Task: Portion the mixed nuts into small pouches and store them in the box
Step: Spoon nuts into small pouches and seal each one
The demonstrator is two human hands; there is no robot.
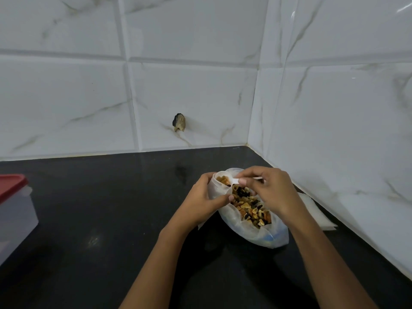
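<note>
A large translucent plastic bag (256, 235) lies open on the black counter, with mixed nuts (252, 207) showing in its mouth. My left hand (201, 197) grips a small white pouch (217, 187) held upright just left of the bag; some nuts are inside the pouch. My right hand (270, 189) pinches a small white spoon (234, 180) whose bowl is at the pouch's mouth. The box (15, 217), clear with a red lid, stands at the far left edge, partly cut off.
A stack of flat white pouches (312, 214) lies on the black counter (111, 208) by the right wall. Tiled walls meet in a corner behind the bag. A dark chipped hole (179, 122) marks the back wall.
</note>
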